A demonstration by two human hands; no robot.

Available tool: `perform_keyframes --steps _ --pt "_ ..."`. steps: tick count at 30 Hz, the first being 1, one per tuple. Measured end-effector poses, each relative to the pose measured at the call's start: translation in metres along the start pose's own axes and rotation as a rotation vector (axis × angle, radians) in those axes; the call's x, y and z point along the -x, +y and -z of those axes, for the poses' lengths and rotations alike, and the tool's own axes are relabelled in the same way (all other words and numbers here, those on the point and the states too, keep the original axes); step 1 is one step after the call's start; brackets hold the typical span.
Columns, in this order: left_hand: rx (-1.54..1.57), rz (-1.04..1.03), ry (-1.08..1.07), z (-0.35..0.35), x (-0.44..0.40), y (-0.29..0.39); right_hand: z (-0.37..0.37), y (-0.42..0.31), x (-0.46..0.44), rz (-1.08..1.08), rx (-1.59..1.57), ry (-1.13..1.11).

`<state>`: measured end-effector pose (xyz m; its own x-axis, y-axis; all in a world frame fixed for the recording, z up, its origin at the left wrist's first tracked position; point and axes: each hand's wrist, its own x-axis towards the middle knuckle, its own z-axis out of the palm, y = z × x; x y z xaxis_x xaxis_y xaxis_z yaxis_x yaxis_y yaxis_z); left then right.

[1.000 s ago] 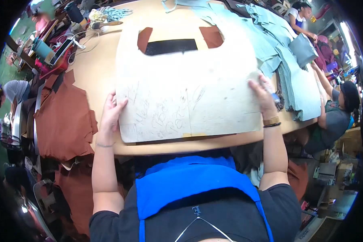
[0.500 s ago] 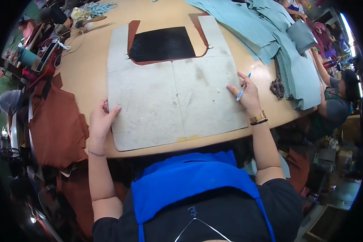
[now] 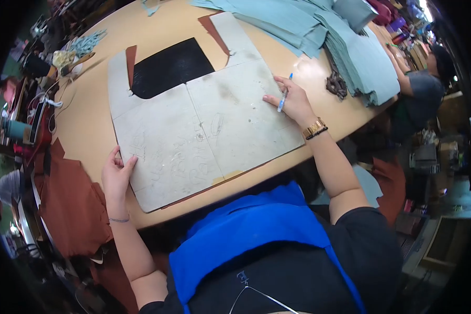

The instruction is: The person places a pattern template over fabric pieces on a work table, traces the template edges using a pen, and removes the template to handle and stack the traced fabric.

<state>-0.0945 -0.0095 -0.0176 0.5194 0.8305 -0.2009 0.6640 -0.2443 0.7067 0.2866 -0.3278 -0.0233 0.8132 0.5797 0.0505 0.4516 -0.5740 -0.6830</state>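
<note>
On my feed the left hand (image 3: 118, 175) pinches the left edge of the grey card (image 3: 165, 138), the right hand (image 3: 297, 103) its right edge, pen (image 3: 282, 104) in grip, card over brown material (image 3: 131, 60) on the table (image 3: 83, 104), lining-up, I judge, calling next for an even, steady hold, teal sheets (image 3: 363, 73) beyond.
</note>
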Motion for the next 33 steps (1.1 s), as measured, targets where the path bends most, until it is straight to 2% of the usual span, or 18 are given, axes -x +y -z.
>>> perform_keyframes --steps 6,9,12,18,21,22,23,24,25,26,29,30,33 --pt "0.096 0.043 -0.052 0.003 -0.011 -0.012 0.003 -0.003 -0.005 -0.029 0.086 -0.056" --pt "-0.01 0.047 -0.084 0.009 -0.013 -0.003 0.011 -0.015 -0.006 -0.065 0.081 -0.113" --pt "-0.122 0.029 -0.066 0.01 -0.016 -0.002 0.012 -0.01 -0.007 0.006 0.148 -0.074" --pt "-0.225 -0.037 -0.058 0.012 -0.016 -0.003 0.007 0.007 -0.008 0.006 0.061 -0.021" --pt "-0.067 -0.01 -0.103 0.012 -0.022 -0.016 0.008 0.013 -0.004 -0.019 0.0 0.029" --pt "0.02 -0.075 -0.071 0.004 -0.027 -0.035 0.004 0.022 -0.006 -0.061 -0.13 0.001" --pt "0.1 -0.132 -0.018 0.003 -0.035 -0.054 0.008 0.014 -0.004 -0.037 -0.049 0.01" --pt "0.11 -0.095 -0.034 0.004 -0.023 -0.039 0.011 0.005 -0.001 0.012 0.066 0.025" --pt "0.089 -0.11 -0.017 0.006 -0.014 -0.027 0.005 0.016 -0.006 -0.056 -0.079 -0.007" --pt "0.119 -0.113 -0.004 0.003 -0.018 -0.035 0.003 0.025 -0.012 -0.029 -0.072 -0.004" --pt "-0.071 -0.122 0.061 0.006 -0.009 -0.021 -0.003 0.036 -0.014 -0.065 -0.344 -0.009" --pt "-0.145 -0.11 0.057 0.009 -0.004 -0.008 -0.002 0.034 -0.014 -0.026 -0.304 -0.008" --pt "-0.081 -0.083 0.07 0.008 -0.002 -0.008 0.0 0.031 -0.016 0.014 -0.216 0.0"
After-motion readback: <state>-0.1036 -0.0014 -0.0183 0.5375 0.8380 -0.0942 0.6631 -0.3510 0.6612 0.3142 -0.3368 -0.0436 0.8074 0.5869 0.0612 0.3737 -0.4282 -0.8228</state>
